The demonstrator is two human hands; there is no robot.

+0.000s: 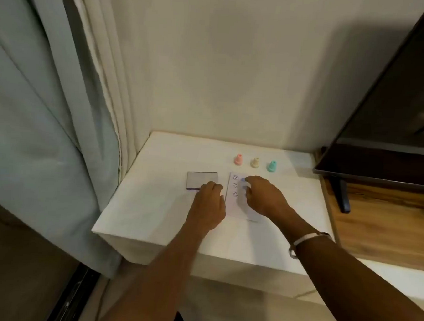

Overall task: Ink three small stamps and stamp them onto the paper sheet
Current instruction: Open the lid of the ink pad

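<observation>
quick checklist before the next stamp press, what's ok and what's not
1. Blue stamp held in right hand: ok.
2. Stamp sits over the paper sheet, right of the three smiley prints: ok.
3. Left hand pinning the sheet: cannot tell; it rests at the sheet's left edge.
4. Ink pad within reach, left of the sheet: ok.
5. Stamp face inked: cannot tell, hidden.
6. Pink stamp, cream stamp, teal stamp upright behind the sheet, out of the way: ok.

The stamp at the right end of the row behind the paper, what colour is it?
Teal green stamp, clearest in the head view.
</observation>
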